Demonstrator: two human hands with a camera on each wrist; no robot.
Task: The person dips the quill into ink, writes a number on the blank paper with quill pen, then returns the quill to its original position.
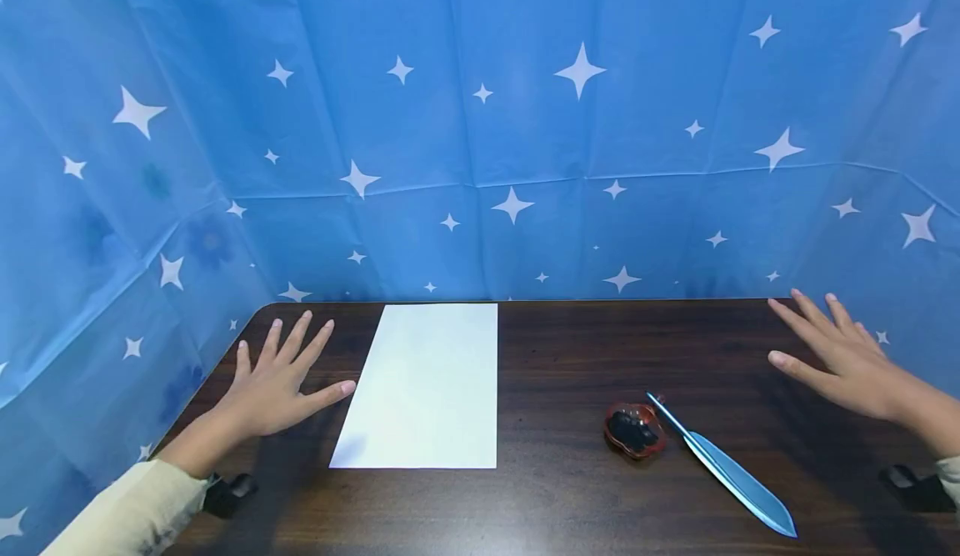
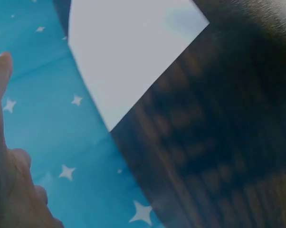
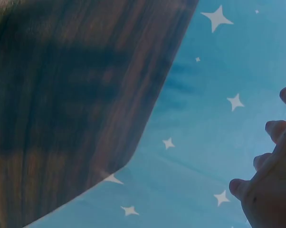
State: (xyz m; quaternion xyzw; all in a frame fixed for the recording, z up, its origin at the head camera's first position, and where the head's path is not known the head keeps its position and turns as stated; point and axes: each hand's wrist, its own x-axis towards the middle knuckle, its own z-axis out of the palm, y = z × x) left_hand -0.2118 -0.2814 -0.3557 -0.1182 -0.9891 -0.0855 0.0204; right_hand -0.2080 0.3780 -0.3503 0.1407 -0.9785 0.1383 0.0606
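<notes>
My left hand (image 1: 273,385), fingers spread and holding nothing, hovers over the left side of the table, its thumb tip overlapping the edge of a white sheet of paper (image 1: 427,389) in the head view. Over the table's right side hangs my right hand (image 1: 847,356), also spread and without anything in it. Between the paper and that hand sits a small reddish, translucent, scalloped dish (image 1: 652,448) with dark contents. A blue feather-shaped quill pen (image 1: 738,477) lies slantwise beside it, its thin end close to the dish's rim.
The dark wood-grain table (image 1: 562,356) has rounded far corners. Behind it and along both sides hangs a blue cloth (image 1: 525,139) printed with white stars. A dark strap with a wrist camera (image 1: 228,493) shows at the left sleeve, another wrist camera (image 1: 915,485) at the right.
</notes>
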